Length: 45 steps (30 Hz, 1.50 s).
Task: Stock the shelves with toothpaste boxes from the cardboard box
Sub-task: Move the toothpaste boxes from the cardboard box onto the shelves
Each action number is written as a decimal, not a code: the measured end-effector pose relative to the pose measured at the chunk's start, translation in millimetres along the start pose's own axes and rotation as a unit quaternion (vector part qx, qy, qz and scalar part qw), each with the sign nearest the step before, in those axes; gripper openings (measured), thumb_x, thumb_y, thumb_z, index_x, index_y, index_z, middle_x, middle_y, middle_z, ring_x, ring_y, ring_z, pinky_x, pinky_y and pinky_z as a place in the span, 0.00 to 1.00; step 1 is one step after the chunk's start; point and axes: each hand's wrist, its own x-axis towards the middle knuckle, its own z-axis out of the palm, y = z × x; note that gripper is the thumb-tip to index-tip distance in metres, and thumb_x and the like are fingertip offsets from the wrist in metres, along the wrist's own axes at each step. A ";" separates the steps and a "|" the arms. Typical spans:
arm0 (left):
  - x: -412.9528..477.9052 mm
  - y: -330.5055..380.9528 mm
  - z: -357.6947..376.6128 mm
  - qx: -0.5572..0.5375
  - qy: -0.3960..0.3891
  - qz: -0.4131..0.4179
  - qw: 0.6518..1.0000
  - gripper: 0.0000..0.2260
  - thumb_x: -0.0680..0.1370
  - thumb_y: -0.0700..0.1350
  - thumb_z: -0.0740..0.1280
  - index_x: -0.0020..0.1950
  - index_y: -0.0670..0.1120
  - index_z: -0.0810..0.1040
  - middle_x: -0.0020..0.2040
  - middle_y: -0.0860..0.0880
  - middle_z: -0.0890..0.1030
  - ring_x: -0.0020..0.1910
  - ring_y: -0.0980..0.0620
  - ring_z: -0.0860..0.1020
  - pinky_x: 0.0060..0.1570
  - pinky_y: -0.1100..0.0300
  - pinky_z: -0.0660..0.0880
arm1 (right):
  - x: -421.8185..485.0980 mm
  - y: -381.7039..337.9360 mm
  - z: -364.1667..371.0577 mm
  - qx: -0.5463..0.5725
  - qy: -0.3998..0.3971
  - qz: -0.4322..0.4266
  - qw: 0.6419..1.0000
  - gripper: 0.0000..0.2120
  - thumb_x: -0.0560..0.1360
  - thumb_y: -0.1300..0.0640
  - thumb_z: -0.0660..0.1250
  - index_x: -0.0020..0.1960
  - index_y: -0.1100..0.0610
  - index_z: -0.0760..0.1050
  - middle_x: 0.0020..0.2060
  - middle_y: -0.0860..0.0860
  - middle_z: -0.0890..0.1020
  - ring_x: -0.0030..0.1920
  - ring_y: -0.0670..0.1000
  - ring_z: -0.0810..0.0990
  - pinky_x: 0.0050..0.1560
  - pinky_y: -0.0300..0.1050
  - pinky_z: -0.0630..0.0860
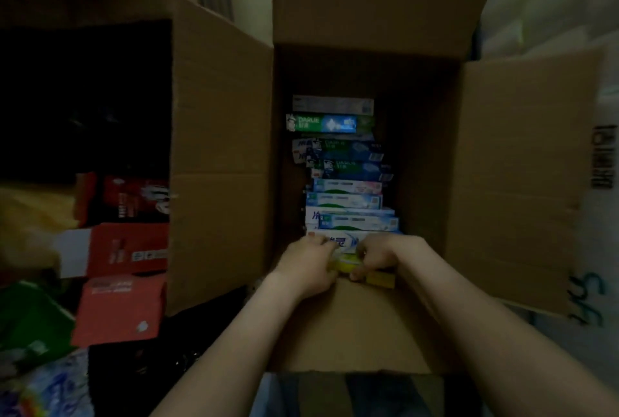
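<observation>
Toothpaste boxes lie in one row inside the open cardboard box, against its left wall, and the row runs from the near wall toward the far wall. Each has its long axis left-to-right. The nearest one is a yellow box at the near wall, lying the same way. Left hand has its fingers curled round the yellow box's left end. Right hand is curled over its middle, and the right end sticks out past it. Light is dim, so exact finger placement is unclear. Both hands are equally near, directly over the item, with the rest of the row ahead of them. Judgement: a lift straight up, past the near flap, looks like the step in hand. No shelf is in view. Red cartons lie outside the left flap.
</observation>
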 end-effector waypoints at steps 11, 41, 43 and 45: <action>-272.1 40.5 -180.3 0.088 0.223 0.100 0.966 0.20 0.77 0.60 0.63 0.63 0.50 0.71 0.57 0.49 0.76 0.55 0.48 0.75 0.51 0.53 0.74 | -341.8 -126.0 -38.5 0.014 0.163 -0.168 0.972 0.20 0.74 0.43 0.67 0.62 0.51 0.76 0.56 0.48 0.78 0.55 0.48 0.77 0.59 0.46 0.73; -849.8 -74.5 -30.7 -0.276 0.641 -0.305 0.648 0.13 0.80 0.58 0.60 0.56 0.54 0.79 0.49 0.53 0.82 0.47 0.54 0.79 0.49 0.53 0.76 | -622.1 -617.2 196.4 -0.367 0.229 -0.564 0.703 0.06 0.78 0.52 0.65 0.55 0.49 0.77 0.50 0.44 0.79 0.54 0.46 0.77 0.56 0.39 0.70; -869.1 -75.0 -6.6 -0.248 0.674 -0.341 0.607 0.13 0.79 0.58 0.61 0.58 0.54 0.78 0.53 0.55 0.80 0.50 0.56 0.77 0.52 0.55 0.75 | -621.9 -637.6 223.5 -0.400 0.246 -0.595 0.653 0.09 0.79 0.54 0.64 0.58 0.52 0.77 0.50 0.45 0.77 0.54 0.46 0.75 0.55 0.39 0.69; -885.0 -77.3 18.2 -0.213 0.725 -0.368 0.541 0.14 0.80 0.56 0.61 0.60 0.51 0.77 0.57 0.54 0.77 0.55 0.55 0.75 0.56 0.56 0.73 | -620.8 -654.4 248.7 -0.426 0.270 -0.622 0.599 0.12 0.80 0.54 0.62 0.61 0.54 0.75 0.52 0.47 0.75 0.54 0.46 0.74 0.54 0.38 0.66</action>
